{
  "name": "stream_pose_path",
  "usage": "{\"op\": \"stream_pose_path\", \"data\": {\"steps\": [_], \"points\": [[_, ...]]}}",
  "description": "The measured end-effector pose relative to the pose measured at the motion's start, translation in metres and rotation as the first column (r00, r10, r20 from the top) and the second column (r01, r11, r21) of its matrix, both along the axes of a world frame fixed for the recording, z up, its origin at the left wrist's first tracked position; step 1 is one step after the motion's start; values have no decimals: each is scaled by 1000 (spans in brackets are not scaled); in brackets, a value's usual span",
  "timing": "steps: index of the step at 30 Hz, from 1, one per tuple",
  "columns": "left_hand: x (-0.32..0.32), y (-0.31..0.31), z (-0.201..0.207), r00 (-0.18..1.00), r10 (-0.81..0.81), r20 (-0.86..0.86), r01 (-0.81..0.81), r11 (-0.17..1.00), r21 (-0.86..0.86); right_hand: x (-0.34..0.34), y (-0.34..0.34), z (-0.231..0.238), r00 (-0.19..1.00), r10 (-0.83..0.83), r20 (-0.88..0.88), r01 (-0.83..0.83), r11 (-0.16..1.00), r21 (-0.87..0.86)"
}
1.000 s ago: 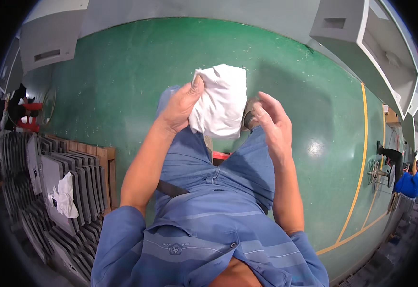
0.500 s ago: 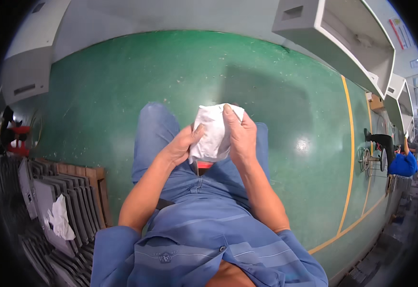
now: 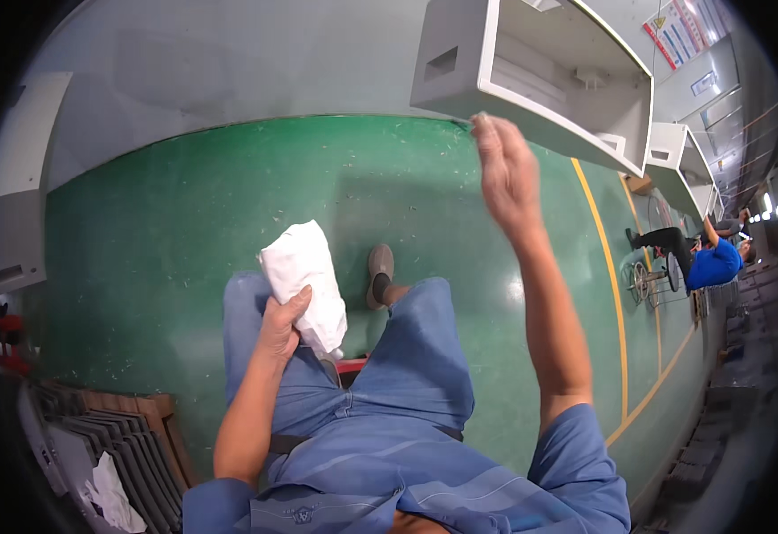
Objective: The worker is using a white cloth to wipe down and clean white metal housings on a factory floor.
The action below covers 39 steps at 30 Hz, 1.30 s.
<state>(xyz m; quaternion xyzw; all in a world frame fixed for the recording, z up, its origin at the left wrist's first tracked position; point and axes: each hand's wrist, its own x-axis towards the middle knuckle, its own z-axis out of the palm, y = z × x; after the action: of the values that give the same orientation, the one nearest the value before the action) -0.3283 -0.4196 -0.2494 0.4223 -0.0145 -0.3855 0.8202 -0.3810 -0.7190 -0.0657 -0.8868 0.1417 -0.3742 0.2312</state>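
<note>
A folded white cloth is gripped near its lower end in my left hand, with the thumb lying on top. It hangs above my left thigh. My right hand is raised ahead and to the right, apart from the cloth, with its fingers stretched out and a little blurred. Nothing shows in it. In the picture its fingertips overlap the lower edge of a grey-white open housing; whether they touch it I cannot tell.
Dark grey panels stand in a row at lower left, a second white cloth on them. Another housing hangs farther right. A person in blue sits at far right. Yellow lines mark the green floor.
My right hand has let go of the cloth and moved up and forward toward the housing. My left hand keeps the cloth, now farther left. The view has shifted, and my right foot shows.
</note>
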Motion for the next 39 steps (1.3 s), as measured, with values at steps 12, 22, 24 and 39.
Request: {"op": "stream_pose_path", "data": {"steps": [12, 22, 24, 39], "points": [[58, -42, 17, 946, 83, 312, -63, 995, -74, 108, -93, 17, 963, -120, -240, 137, 989, 56], [84, -166, 119, 798, 497, 342, -365, 849, -381, 82, -35, 25, 961, -139, -241, 181, 970, 162], [77, -193, 138, 676, 493, 547, -320, 866, -385, 73, -20, 27, 983, -49, -174, 75, 987, 145], [77, -227, 22, 732, 357, 581, -553, 809, 200, -5, 46, 35, 984, 62, -164, -48, 995, 87]]}}
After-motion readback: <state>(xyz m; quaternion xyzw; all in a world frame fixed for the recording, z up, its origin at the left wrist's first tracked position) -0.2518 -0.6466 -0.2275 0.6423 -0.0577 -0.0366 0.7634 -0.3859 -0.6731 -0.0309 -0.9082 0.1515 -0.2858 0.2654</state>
